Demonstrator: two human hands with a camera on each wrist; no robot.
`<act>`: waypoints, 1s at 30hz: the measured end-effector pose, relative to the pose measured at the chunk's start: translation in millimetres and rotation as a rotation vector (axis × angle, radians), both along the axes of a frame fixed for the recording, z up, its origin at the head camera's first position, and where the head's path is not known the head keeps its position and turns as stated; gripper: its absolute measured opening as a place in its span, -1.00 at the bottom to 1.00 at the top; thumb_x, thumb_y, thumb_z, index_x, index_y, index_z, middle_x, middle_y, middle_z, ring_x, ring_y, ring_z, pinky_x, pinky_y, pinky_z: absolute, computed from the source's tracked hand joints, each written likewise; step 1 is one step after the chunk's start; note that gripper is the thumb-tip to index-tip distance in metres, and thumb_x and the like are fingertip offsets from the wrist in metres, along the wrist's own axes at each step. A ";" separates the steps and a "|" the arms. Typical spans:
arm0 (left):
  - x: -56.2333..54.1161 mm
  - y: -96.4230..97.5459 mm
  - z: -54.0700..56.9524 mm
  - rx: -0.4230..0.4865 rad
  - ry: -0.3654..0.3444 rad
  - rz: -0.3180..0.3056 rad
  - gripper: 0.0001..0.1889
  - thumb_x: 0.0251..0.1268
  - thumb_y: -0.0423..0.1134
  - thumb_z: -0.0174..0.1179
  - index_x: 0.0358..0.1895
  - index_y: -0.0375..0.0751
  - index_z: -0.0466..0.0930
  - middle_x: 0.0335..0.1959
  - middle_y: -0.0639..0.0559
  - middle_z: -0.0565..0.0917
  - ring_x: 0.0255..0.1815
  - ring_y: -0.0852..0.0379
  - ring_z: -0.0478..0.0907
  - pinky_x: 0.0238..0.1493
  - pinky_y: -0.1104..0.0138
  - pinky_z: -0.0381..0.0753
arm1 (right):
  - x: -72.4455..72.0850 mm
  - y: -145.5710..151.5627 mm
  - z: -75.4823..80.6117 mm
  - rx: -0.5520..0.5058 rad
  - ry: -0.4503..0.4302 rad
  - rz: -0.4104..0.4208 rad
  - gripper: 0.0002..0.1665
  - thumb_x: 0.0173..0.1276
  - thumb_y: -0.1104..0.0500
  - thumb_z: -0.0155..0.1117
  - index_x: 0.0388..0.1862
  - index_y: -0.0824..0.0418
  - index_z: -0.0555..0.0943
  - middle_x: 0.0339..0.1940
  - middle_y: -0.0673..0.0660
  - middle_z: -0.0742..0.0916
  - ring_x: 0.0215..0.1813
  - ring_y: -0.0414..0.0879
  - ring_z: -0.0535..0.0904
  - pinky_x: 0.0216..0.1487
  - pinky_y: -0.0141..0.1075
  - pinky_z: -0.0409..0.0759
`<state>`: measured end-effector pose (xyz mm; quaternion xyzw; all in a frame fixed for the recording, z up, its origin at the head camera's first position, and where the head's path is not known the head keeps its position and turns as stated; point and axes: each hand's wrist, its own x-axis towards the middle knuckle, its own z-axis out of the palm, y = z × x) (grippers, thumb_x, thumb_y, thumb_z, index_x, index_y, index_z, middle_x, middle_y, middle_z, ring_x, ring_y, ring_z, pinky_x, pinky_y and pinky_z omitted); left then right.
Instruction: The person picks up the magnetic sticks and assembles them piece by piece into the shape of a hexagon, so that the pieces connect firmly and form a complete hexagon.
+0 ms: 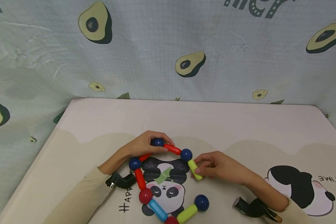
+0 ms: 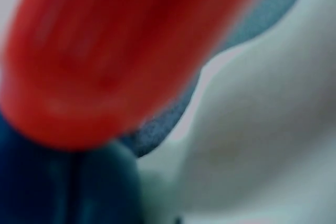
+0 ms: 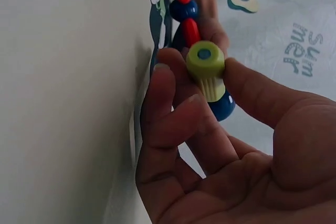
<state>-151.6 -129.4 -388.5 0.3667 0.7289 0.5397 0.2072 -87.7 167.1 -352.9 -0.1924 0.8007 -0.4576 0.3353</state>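
A chain of rods and balls forms an open ring. At its far side my left hand grips a blue ball, thumb in front and fingers behind. From that ball a red rod leads to another blue ball. My right hand pinches the yellow-green rod joined there; its bare end face shows in the right wrist view, between thumb and fingers. A gap separates this end from a blue ball nearer me. The left wrist view is filled by a blurred red rod.
Along the ring's left and near sides run a red ball, a light blue rod and another yellow-green rod. Beneath lies a table mat with a printed panda. An avocado-patterned sheet hangs behind the table.
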 end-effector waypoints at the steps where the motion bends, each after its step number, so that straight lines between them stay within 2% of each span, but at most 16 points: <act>1: 0.3 -0.1 0.3 -0.007 -0.003 -0.008 -0.73 0.25 -0.36 0.23 0.02 -0.21 0.62 -0.11 0.02 0.65 -0.12 0.02 0.51 -0.04 0.22 0.50 | 0.5 -0.2 0.0 -0.006 -0.007 0.016 -0.61 0.35 0.05 0.27 0.04 0.26 0.58 -0.33 0.02 0.75 -0.31 -0.04 0.56 -0.30 -0.34 0.46; 5: 1.8 0.8 2.2 -0.029 -0.010 -0.051 -0.73 0.27 -0.34 0.22 0.03 -0.21 0.62 -0.08 0.01 0.64 -0.09 0.01 0.49 -0.01 0.20 0.49 | 3.4 -1.2 0.3 -0.031 -0.027 0.070 -0.71 0.34 0.09 0.28 -0.06 0.24 0.61 -0.40 0.05 0.75 -0.29 -0.02 0.61 -0.17 -0.25 0.49; 12: 3.3 2.9 3.1 -0.044 -0.011 -0.102 -0.73 0.27 -0.33 0.21 0.03 -0.21 0.62 -0.09 0.02 0.64 -0.06 0.01 0.47 0.02 0.15 0.47 | 6.5 -2.1 -0.2 -0.033 -0.051 0.114 -0.73 0.32 0.13 0.30 -0.09 0.26 0.60 -0.51 0.11 0.73 -0.40 -0.06 0.58 -0.26 -0.30 0.47; 16: 4.7 4.2 3.9 -0.037 -0.027 -0.129 -0.73 0.27 -0.33 0.21 0.04 -0.20 0.62 -0.09 0.03 0.64 -0.05 0.01 0.48 0.03 0.16 0.48 | 7.0 -2.3 -1.7 -0.026 -0.047 0.149 -0.75 0.30 0.11 0.32 -0.12 0.21 0.61 -0.54 0.10 0.72 -0.46 -0.10 0.57 -0.33 -0.33 0.47; 21: 6.0 5.9 4.5 -0.037 -0.023 -0.140 -0.73 0.27 -0.32 0.21 0.03 -0.19 0.62 -0.09 0.05 0.65 -0.05 0.03 0.50 0.04 0.17 0.49 | 7.4 -2.7 -3.0 -0.001 -0.032 0.168 -0.80 0.28 0.07 0.34 -0.17 0.11 0.63 -0.56 0.05 0.72 -0.52 -0.16 0.55 -0.41 -0.36 0.44; 27: 8.0 8.0 5.5 -0.043 -0.032 -0.139 -0.75 0.28 -0.32 0.21 0.01 -0.19 0.63 -0.11 0.06 0.65 -0.06 0.04 0.50 0.04 0.16 0.50 | 8.0 -2.6 -2.4 0.007 -0.041 0.180 -0.83 0.27 0.05 0.35 -0.21 0.07 0.64 -0.58 0.06 0.71 -0.55 -0.15 0.53 -0.44 -0.36 0.40; 30: 8.4 7.9 5.9 -0.049 -0.027 -0.126 -0.74 0.27 -0.31 0.22 0.02 -0.18 0.63 -0.11 0.07 0.65 -0.07 0.04 0.50 0.02 0.17 0.51 | 7.2 -1.3 -1.4 0.018 -0.015 0.178 -0.82 0.28 0.04 0.34 -0.20 0.07 0.63 -0.59 0.04 0.70 -0.55 -0.16 0.53 -0.45 -0.38 0.39</act>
